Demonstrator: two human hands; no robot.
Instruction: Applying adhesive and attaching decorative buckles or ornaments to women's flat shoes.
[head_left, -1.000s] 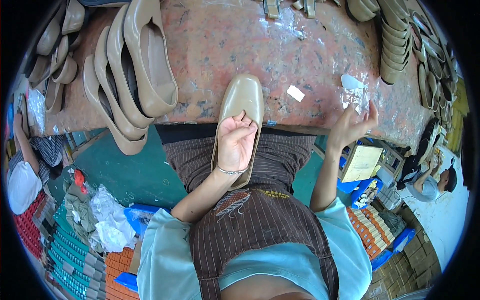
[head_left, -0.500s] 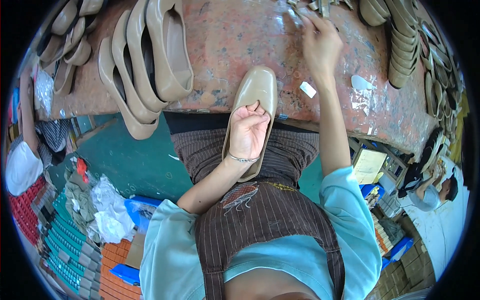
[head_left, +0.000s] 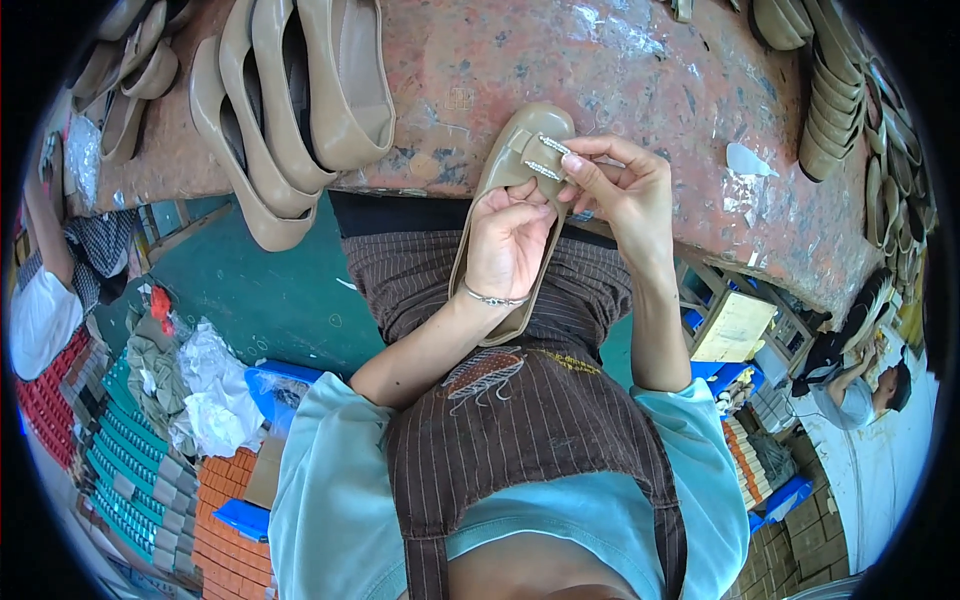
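Note:
A glossy beige shoe [head_left: 548,117] leans at the table's front edge, toe on the tabletop and heel over my lap. My left hand [head_left: 503,246] grips it from inside, fingers reaching into the opening and thumb bent over them. A shoe ornament [head_left: 541,155] lies against the toe, a beige strap with two rows of small whitish beads. My right hand [head_left: 632,195] pinches its right end between thumb and forefinger. Whether the ornament is fixed to the shoe cannot be made out.
Several beige shoes [head_left: 345,85] stand nested at the left of the worn reddish table [head_left: 440,60]. More stacked shoes [head_left: 832,110] line the right side. A white scrap [head_left: 748,160] lies near my right hand. Two other people are at the far left and far right.
My right hand has come from the table's far side to the toe, bringing the beaded ornament. The shoe has tilted slightly to the right, with my left hand still in it.

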